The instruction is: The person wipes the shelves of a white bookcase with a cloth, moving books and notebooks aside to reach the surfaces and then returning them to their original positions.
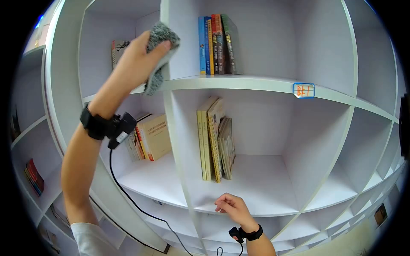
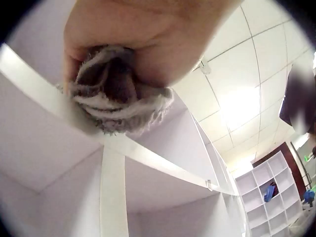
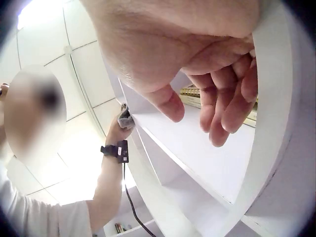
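The left hand point(image 1: 139, 62) grips a grey fuzzy cloth point(image 1: 162, 36) at the upright divider between two upper compartments. In the left wrist view the cloth point(image 2: 123, 111) is bunched under the left hand point(image 2: 143, 34), against the white shelf edge. Low in the head view, the right hand point(image 1: 234, 208) hangs by the front edge of the middle compartment, holding nothing. Its fingers are loosely curled in the right wrist view, where the right hand point(image 3: 182, 54) is beside a white shelf board point(image 3: 197, 148).
Upright books point(image 1: 218, 45) stand in the upper compartment, with more books point(image 1: 215, 141) below. Left of the divider are cream books point(image 1: 154, 136). A label point(image 1: 303, 90) is on the shelf edge. A black cable point(image 1: 136, 205) hangs from the left wrist.
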